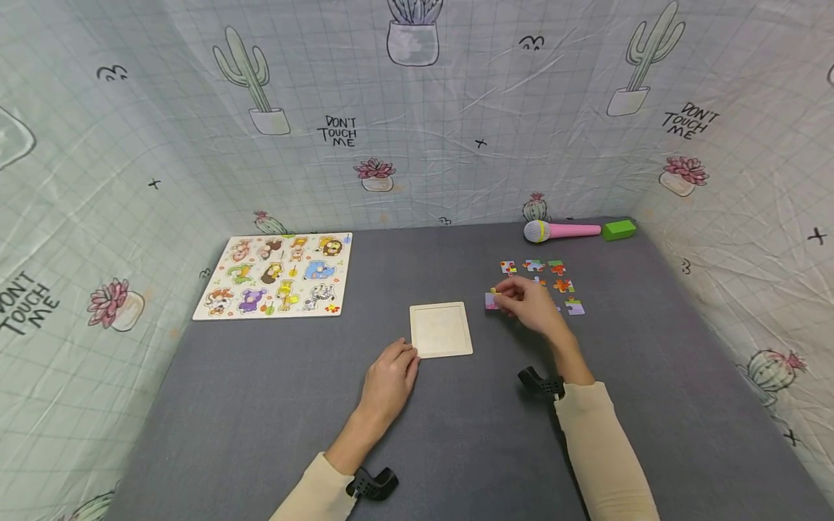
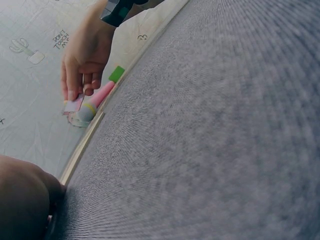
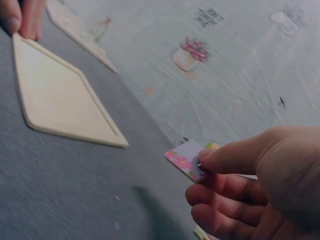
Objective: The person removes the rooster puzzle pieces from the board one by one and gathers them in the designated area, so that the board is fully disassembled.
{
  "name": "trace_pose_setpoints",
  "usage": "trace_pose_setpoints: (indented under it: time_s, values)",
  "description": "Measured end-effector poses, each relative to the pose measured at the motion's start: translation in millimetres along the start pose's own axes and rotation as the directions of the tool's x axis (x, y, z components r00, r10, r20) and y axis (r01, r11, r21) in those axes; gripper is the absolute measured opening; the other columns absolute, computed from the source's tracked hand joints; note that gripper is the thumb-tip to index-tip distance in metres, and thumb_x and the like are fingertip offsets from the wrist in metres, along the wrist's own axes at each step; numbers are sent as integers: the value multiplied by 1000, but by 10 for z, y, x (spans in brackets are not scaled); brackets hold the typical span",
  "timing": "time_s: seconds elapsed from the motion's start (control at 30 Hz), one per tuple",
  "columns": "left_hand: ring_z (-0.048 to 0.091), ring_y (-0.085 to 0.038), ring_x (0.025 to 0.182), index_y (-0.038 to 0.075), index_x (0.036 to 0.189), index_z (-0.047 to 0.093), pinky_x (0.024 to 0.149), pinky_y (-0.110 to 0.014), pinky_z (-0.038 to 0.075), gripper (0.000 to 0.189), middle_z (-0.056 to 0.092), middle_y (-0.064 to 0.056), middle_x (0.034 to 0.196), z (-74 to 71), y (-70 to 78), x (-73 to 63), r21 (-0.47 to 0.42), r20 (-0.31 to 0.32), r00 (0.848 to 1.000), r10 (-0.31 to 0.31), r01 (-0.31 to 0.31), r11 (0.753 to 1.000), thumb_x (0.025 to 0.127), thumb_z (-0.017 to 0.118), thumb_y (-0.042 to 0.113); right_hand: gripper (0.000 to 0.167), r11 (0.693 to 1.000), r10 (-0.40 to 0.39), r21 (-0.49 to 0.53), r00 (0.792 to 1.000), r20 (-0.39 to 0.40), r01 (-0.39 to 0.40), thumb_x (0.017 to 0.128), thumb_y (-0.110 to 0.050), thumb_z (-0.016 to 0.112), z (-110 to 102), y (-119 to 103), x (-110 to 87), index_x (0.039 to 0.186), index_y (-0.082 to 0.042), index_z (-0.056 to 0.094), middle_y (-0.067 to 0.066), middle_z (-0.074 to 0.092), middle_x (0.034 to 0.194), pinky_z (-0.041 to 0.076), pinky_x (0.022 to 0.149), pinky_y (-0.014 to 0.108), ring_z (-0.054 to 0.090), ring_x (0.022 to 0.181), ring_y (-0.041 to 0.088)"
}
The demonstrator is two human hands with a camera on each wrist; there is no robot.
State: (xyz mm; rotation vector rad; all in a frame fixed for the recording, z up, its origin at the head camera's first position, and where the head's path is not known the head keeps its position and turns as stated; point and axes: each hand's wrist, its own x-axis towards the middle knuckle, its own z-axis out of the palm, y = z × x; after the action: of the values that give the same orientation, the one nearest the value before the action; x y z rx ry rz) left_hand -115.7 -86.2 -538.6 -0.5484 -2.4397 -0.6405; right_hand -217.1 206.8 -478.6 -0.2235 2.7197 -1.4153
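My right hand (image 1: 531, 306) pinches a jigsaw puzzle piece (image 3: 186, 159) between thumb and fingers, above the table. The piece is pale lilac with pink flowers. Just left of it lies a square wooden puzzle tray (image 1: 441, 330) with a raised rim and a bare inside. At the tray's near left corner, my left hand (image 1: 386, 380) holds the edge, thumb and fingers on either side of the corner. Other puzzle pieces (image 1: 562, 286) lie loosely in rows beside and beyond my right hand, which partly hides some of them.
A white board with animal pictures (image 1: 274, 276) lies at the back left. At the back right a pink toy microphone (image 1: 568, 231) lies beside a green block (image 1: 618, 230). Patterned cloth walls (image 1: 417, 116) enclose the grey table (image 1: 326, 405) at the back and sides.
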Motion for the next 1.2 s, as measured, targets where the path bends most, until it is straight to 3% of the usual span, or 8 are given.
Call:
trace_pose_setpoints:
  time_s: [0.27,0.77,1.2]
  values:
    - [72,-30,104,1,94,77,88,-41,60,11,74,-10,99,0,10,5,8,12,1000,-12,12,1000,85,78,7,22,1000,27,-8,999,-30,-27,96,-16,68,-166,140,-4,111,0,67,19,70,92,53,62,24,66,73,24]
    - [72,-31,106,1,94,77,89,-42,59,10,74,-10,100,0,14,11,-10,19,1000,-18,19,1000,86,77,6,23,982,112,-153,994,-4,-111,95,-15,68,-339,267,-26,110,2,70,14,71,87,48,60,27,59,66,13]
    - [72,-31,106,1,94,77,87,-41,60,10,74,-10,99,2,34,5,0,13,1000,-14,14,1000,85,78,6,23,935,168,-317,986,4,-158,95,-20,68,-295,313,-29,108,-2,72,14,70,95,45,71,31,61,85,24]
